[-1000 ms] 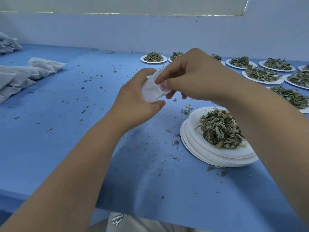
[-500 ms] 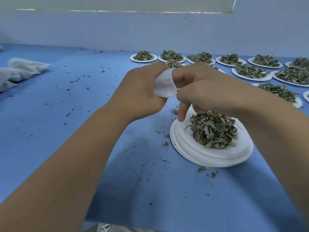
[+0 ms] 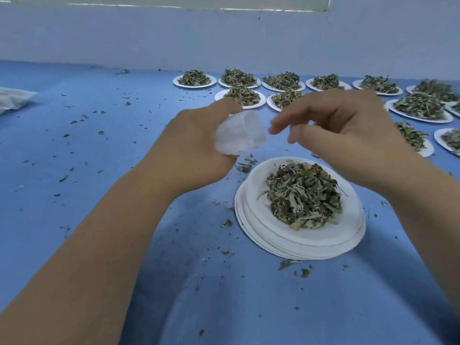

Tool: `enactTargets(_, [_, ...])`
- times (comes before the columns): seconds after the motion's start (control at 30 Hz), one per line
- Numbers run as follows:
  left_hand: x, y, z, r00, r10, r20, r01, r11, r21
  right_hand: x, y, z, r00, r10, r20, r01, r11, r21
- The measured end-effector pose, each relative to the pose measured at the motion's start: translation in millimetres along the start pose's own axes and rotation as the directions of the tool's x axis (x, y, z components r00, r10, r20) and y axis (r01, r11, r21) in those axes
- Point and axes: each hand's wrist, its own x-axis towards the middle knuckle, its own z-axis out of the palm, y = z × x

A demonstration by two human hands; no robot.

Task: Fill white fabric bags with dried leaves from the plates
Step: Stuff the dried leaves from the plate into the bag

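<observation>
Head view: left hand (image 3: 196,145) grips a crumpled, open-mouthed white bag (image 3: 239,134); right hand (image 3: 346,125), grip slack and open.

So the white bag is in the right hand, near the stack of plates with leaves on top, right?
No: the head view shows the left hand gripping the white bag; the right hand holds nothing. The stack of plates with leaves is indeed near.

Leaf pile (image 3: 303,195) lies on plate stack (image 3: 273,236), right of bag (image 3: 239,135), before more plates (image 3: 194,86).
</observation>
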Motion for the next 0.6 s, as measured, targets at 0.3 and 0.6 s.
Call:
enactTargets(0.3, [-7.8,1.0,1.7,0.963,-0.075,0.260,0.055,0.995,0.085,-26.8,22.5,-23.9,0.854,0.188,0.484,-0.052,0.959,-0.279])
enactTargets(0.6, [-12.2,14.8,10.2,0.951,-0.080,0.297,0.055,0.994,0.093,-26.8,28.6,-19.9,0.911,0.130,0.391,-0.029,0.967,-0.254])
